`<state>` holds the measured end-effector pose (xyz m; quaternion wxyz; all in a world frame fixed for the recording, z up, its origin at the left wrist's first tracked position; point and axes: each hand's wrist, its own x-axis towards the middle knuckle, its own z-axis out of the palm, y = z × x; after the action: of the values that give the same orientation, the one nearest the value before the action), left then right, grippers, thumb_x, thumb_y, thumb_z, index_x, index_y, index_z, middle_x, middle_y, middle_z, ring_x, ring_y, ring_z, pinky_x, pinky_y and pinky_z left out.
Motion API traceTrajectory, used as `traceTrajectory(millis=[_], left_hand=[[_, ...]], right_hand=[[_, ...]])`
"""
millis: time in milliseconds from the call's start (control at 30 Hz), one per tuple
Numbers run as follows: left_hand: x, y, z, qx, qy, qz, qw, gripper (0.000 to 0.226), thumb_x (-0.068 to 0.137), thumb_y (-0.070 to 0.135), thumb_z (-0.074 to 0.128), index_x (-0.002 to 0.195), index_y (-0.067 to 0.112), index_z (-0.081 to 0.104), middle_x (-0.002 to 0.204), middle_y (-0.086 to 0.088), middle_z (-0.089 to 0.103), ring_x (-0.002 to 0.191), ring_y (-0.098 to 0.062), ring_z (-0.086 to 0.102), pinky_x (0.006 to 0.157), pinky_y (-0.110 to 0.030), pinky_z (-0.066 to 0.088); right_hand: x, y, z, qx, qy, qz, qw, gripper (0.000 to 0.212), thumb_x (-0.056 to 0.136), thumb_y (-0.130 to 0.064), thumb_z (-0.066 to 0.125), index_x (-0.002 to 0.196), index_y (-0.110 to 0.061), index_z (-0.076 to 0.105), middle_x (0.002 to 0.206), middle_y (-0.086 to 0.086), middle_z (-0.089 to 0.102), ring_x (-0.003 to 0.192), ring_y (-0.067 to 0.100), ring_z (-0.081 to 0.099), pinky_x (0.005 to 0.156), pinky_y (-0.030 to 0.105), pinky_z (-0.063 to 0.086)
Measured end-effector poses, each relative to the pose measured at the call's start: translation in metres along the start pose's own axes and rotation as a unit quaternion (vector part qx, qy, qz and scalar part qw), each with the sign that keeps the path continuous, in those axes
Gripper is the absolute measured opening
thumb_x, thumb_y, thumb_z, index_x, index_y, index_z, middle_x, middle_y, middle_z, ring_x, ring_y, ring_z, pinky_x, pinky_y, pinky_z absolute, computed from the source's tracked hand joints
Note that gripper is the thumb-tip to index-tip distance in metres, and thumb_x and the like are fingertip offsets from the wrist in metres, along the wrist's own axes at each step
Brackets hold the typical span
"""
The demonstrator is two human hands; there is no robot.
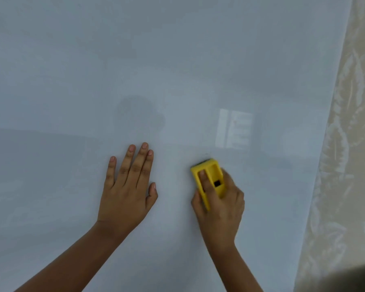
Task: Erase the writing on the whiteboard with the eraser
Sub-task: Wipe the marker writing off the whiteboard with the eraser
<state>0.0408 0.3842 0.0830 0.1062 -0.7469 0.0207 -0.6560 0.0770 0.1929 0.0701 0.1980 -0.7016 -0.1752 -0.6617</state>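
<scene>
A glossy whiteboard (156,60) fills nearly the whole view. My right hand (219,207) grips a yellow eraser (211,173) and presses it flat on the board, one finger lying in its top groove. A faint dark trace of writing (207,154) shows just above the eraser's upper end. My left hand (129,186) lies flat on the board to the left of the eraser, fingers straight and slightly apart, holding nothing.
The board's right edge runs diagonally from top right to bottom. Beyond it is a beige wall (350,165) with a pale leaf pattern. A window reflection (234,128) glints on the board above the eraser. A dark shape (362,277) sits in the bottom right corner.
</scene>
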Motion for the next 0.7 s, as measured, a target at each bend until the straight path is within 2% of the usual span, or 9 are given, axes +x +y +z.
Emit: traceTrajectory(millis=[67,100,233,267,333,467,567,633,700], left_hand=[[0.0,-0.001,0.0,0.0,0.0,0.001,1.0,0.059,0.093,0.029,0.031,0.146,0.005,0.023,0.154,-0.009,0.019,0.143,-0.026,0.017,0.115,-0.051,0.014],[0.0,-0.001,-0.001,-0.001,-0.001,0.001,1.0,0.059,0.092,0.029,0.032,0.146,0.005,0.023,0.154,-0.009,0.019,0.143,-0.026,0.016,0.115,-0.05,0.014],[0.001,0.001,0.0,-0.002,-0.001,-0.003,1.0,0.06,0.092,0.029,0.033,0.146,0.006,0.022,0.154,-0.008,0.019,0.144,-0.024,0.013,0.115,-0.05,0.013],[0.0,0.002,0.0,-0.002,-0.001,-0.002,1.0,0.06,0.092,0.029,0.032,0.146,0.006,0.022,0.154,-0.008,0.019,0.144,-0.024,0.012,0.115,-0.05,0.013],[0.0,0.003,0.0,-0.003,0.001,-0.001,1.0,0.06,0.092,0.028,0.032,0.146,0.006,0.022,0.154,-0.009,0.019,0.144,-0.025,0.014,0.115,-0.05,0.013],[-0.001,0.002,0.001,0.004,0.004,0.002,1.0,0.059,0.093,0.028,0.031,0.146,0.005,0.023,0.154,-0.009,0.019,0.143,-0.027,0.016,0.115,-0.05,0.013],[0.0,-0.001,0.0,0.006,0.005,0.006,1.0,0.059,0.093,0.028,0.031,0.146,0.005,0.023,0.154,-0.009,0.019,0.143,-0.027,0.017,0.115,-0.051,0.014],[-0.001,-0.001,0.0,0.005,0.004,0.007,1.0,0.059,0.093,0.028,0.032,0.146,0.004,0.023,0.154,-0.01,0.02,0.142,-0.027,0.017,0.115,-0.051,0.014],[-0.001,0.0,0.0,0.005,0.001,0.006,1.0,0.059,0.093,0.028,0.031,0.146,0.004,0.022,0.154,-0.01,0.02,0.143,-0.027,0.017,0.115,-0.051,0.014]], right_hand=[[-0.009,0.014,-0.004,0.002,-0.015,-0.017,1.0,0.045,0.076,-0.029,0.06,0.119,-0.034,0.052,0.125,0.016,0.055,0.082,0.038,0.057,0.068,0.04,0.044],[-0.005,0.025,-0.006,-0.008,-0.01,0.001,1.0,0.044,0.075,-0.029,0.06,0.119,-0.033,0.052,0.121,0.019,0.057,0.08,0.04,0.058,0.066,0.041,0.045],[0.039,0.054,-0.009,0.013,0.069,0.22,0.973,0.046,0.078,-0.032,0.058,0.123,-0.026,0.055,0.123,0.024,0.052,0.091,0.045,0.051,0.073,0.053,0.049],[0.049,0.051,-0.008,0.026,0.082,0.247,0.965,0.046,0.079,-0.033,0.057,0.125,-0.025,0.056,0.125,0.022,0.05,0.094,0.045,0.05,0.075,0.055,0.048],[0.058,0.032,-0.004,0.028,0.089,0.217,0.972,0.048,0.079,-0.035,0.054,0.125,-0.025,0.057,0.126,0.023,0.05,0.094,0.044,0.05,0.077,0.051,0.047],[0.013,-0.023,0.004,0.02,0.007,0.027,0.999,0.046,0.079,-0.033,0.056,0.125,-0.033,0.051,0.128,0.018,0.053,0.089,0.037,0.053,0.074,0.039,0.042],[-0.036,-0.017,0.005,0.032,-0.011,-0.045,0.998,0.044,0.075,-0.029,0.062,0.118,-0.037,0.054,0.126,0.01,0.053,0.081,0.032,0.056,0.07,0.037,0.043],[-0.046,0.015,0.001,0.032,-0.003,-0.047,0.998,0.043,0.073,-0.027,0.063,0.115,-0.033,0.056,0.12,0.016,0.056,0.074,0.036,0.059,0.064,0.037,0.045],[-0.038,0.049,-0.007,0.024,0.009,0.036,0.999,0.04,0.075,-0.029,0.06,0.114,-0.024,0.057,0.115,0.025,0.057,0.078,0.04,0.058,0.065,0.041,0.047]])
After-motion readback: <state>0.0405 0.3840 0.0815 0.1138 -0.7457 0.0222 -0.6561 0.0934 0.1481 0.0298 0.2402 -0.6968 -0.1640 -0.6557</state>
